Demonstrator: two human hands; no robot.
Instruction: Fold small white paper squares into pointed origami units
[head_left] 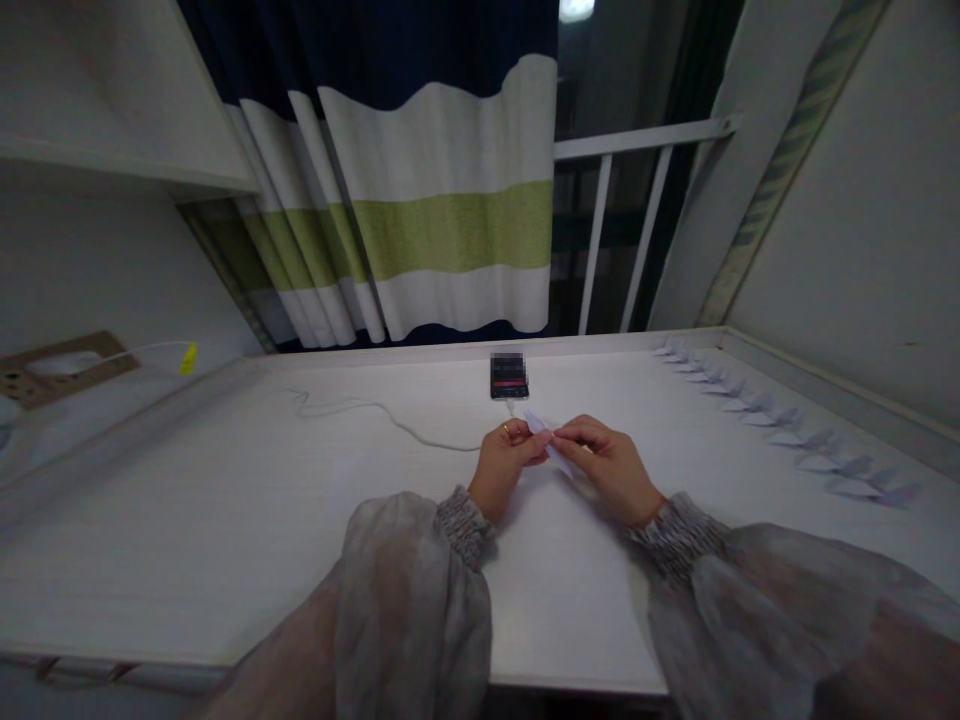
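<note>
Both hands meet above the middle of the white desk, holding one small piece of folded white paper (559, 461). My left hand (504, 462), with a ring on one finger, pinches the paper's left side. From the other side my right hand (611, 468) grips it between thumb and fingertips. The paper is narrow and pointed at its upper end; its exact folded form is partly hidden by the fingers. Just beyond the hands lies a phone (509, 376) with a cable plugged into its near end.
Several folded paper pieces (814, 450) stand in a slanting row along the right side of the desk (225, 520). A pale cable (405, 425) winds across the left half. Behind hang a striped curtain (450, 230) and white window bars (600, 230). A socket panel (67, 365) sits at far left.
</note>
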